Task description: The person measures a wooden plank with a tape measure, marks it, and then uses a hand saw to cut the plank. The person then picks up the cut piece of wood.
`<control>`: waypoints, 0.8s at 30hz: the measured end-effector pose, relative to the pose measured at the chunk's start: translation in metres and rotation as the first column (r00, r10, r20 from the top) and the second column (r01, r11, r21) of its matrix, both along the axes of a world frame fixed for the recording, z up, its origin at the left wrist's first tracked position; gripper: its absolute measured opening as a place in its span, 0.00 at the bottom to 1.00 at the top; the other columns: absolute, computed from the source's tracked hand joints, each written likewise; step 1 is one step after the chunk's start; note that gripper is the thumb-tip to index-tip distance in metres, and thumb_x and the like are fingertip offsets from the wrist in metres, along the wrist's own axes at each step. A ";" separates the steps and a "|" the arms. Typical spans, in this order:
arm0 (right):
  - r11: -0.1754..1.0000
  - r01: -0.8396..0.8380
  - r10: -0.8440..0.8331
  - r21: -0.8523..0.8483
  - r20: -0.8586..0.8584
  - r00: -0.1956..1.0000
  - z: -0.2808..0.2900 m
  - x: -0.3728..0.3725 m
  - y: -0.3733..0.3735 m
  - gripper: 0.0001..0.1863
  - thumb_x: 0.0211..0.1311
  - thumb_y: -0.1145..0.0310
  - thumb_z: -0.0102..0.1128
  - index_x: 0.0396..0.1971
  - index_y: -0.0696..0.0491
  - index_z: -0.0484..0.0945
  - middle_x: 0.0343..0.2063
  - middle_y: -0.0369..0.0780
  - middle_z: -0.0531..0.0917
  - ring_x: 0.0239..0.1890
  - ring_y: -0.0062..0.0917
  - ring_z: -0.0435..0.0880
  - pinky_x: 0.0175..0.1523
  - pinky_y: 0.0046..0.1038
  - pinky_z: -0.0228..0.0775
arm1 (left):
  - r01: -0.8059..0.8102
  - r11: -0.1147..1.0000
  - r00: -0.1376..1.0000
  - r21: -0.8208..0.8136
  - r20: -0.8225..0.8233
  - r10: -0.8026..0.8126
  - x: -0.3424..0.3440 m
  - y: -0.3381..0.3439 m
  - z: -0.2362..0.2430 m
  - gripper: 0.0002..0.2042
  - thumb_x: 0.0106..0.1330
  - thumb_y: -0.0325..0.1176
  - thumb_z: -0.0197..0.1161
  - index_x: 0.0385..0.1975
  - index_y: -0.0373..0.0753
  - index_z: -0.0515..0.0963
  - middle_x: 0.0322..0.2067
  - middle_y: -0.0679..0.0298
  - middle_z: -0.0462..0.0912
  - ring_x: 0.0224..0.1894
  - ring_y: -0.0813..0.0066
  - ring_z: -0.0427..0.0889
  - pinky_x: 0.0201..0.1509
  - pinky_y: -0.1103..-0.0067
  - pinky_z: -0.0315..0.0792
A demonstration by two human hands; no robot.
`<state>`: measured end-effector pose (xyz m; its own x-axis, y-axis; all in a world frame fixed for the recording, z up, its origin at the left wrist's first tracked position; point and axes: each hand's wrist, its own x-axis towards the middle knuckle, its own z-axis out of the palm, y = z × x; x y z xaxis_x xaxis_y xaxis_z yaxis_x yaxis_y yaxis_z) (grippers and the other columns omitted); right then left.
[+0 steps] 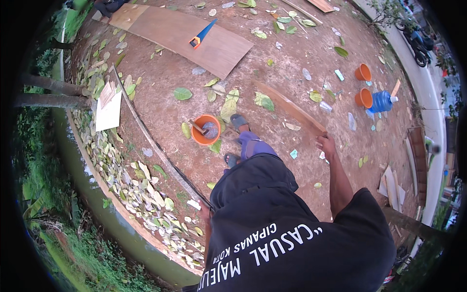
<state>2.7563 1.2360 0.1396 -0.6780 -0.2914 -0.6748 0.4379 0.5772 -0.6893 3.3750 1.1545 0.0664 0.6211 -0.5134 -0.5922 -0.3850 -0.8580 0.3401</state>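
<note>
My right hand (326, 145) grips the near end of a brown wooden plank (287, 104), which slants away from me over the dirt. At my left side, my left hand (205, 208) holds the end of a long, narrow, weathered strip (160, 154) reaching toward the upper left; my body partly hides this hand. In front of my sandalled feet (239, 121) stands an orange bucket (202, 139) containing greyish contents, with a wooden handle (197, 127) sticking out of it.
A plywood sheet (165, 36) carries a blue handsaw (204, 33). A person (108, 7) is at upper left. Pale boards (108, 115), trees (61, 100) and a water channel (82, 158) lie left; orange buckets (362, 73), a water jug (382, 101) and motorbikes (419, 46) right.
</note>
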 end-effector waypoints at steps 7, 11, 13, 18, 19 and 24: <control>0.994 -0.058 0.049 -0.096 -0.100 0.994 0.002 -0.003 -0.014 0.22 0.55 0.78 0.64 0.53 0.55 0.76 0.41 0.37 0.80 0.39 0.22 0.80 0.38 0.29 0.75 | 0.012 0.999 1.000 0.038 -0.011 -0.012 -0.006 0.000 -0.009 0.46 0.68 0.74 0.46 0.51 0.25 0.79 0.42 0.42 0.84 0.44 0.47 0.80 0.54 0.60 0.71; 0.993 -0.078 0.064 -0.094 -0.146 0.987 0.002 -0.001 -0.020 0.32 0.54 0.81 0.63 0.63 0.54 0.72 0.43 0.36 0.80 0.41 0.23 0.80 0.42 0.28 0.75 | 0.011 0.999 0.999 0.041 -0.040 -0.010 -0.006 0.001 -0.014 0.46 0.68 0.74 0.46 0.51 0.24 0.79 0.42 0.42 0.84 0.44 0.48 0.80 0.53 0.61 0.71; 0.992 -0.095 0.081 -0.084 -0.164 0.983 0.001 -0.001 -0.023 0.37 0.52 0.82 0.63 0.66 0.53 0.69 0.45 0.36 0.79 0.42 0.23 0.80 0.44 0.28 0.76 | 0.019 0.999 0.999 0.040 -0.049 -0.017 -0.007 0.001 -0.016 0.46 0.68 0.74 0.46 0.51 0.24 0.79 0.43 0.42 0.84 0.44 0.49 0.80 0.53 0.61 0.71; 0.998 -0.059 0.053 -0.027 -0.187 0.981 -0.006 -0.005 -0.025 0.44 0.49 0.85 0.63 0.71 0.53 0.64 0.47 0.37 0.79 0.41 0.22 0.80 0.40 0.23 0.77 | 0.043 0.998 0.995 0.046 -0.087 -0.039 -0.007 0.000 -0.021 0.46 0.68 0.73 0.47 0.50 0.24 0.80 0.43 0.43 0.84 0.45 0.51 0.80 0.53 0.62 0.72; 0.991 -0.094 0.072 -0.098 -0.211 0.975 -0.009 -0.007 -0.024 0.45 0.49 0.85 0.63 0.71 0.54 0.63 0.47 0.38 0.79 0.41 0.23 0.80 0.40 0.24 0.77 | 0.039 0.998 0.995 0.044 -0.095 -0.035 -0.006 0.000 -0.022 0.46 0.68 0.73 0.47 0.50 0.24 0.80 0.43 0.43 0.84 0.45 0.51 0.80 0.53 0.63 0.72; 0.973 -0.104 0.054 -0.205 -0.235 0.971 -0.026 -0.019 -0.004 0.46 0.47 0.85 0.65 0.72 0.57 0.60 0.46 0.39 0.79 0.42 0.24 0.80 0.41 0.25 0.77 | 0.054 0.998 0.991 0.042 -0.124 -0.048 -0.007 0.001 -0.026 0.46 0.68 0.73 0.47 0.50 0.23 0.80 0.43 0.44 0.84 0.45 0.53 0.80 0.53 0.64 0.72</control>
